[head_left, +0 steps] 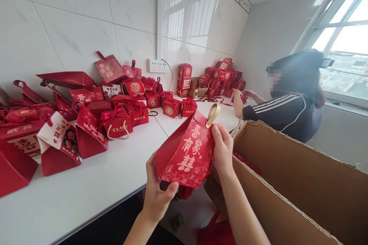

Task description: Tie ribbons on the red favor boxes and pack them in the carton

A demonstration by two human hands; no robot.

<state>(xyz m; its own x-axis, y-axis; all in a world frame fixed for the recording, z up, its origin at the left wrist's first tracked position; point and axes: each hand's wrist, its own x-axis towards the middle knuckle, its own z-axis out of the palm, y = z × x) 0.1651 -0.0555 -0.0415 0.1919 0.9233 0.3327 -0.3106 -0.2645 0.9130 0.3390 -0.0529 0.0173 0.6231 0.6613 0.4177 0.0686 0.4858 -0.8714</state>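
Note:
Both my hands hold up a red gift box (188,153) with gold characters and a beige loop handle at its top. My left hand (156,189) grips its lower left corner, thumb on the front face. My right hand (222,149) pinches its right edge near the top. The box hangs in the air between the white counter (94,187) and an open cardboard carton (290,183), tilted to the right.
Many red gift boxes and bags (86,115) crowd the counter along the tiled wall, with another pile (221,78) at the far corner. A person in a dark striped top (287,111) works at that corner. Red items lie in the carton and on the floor.

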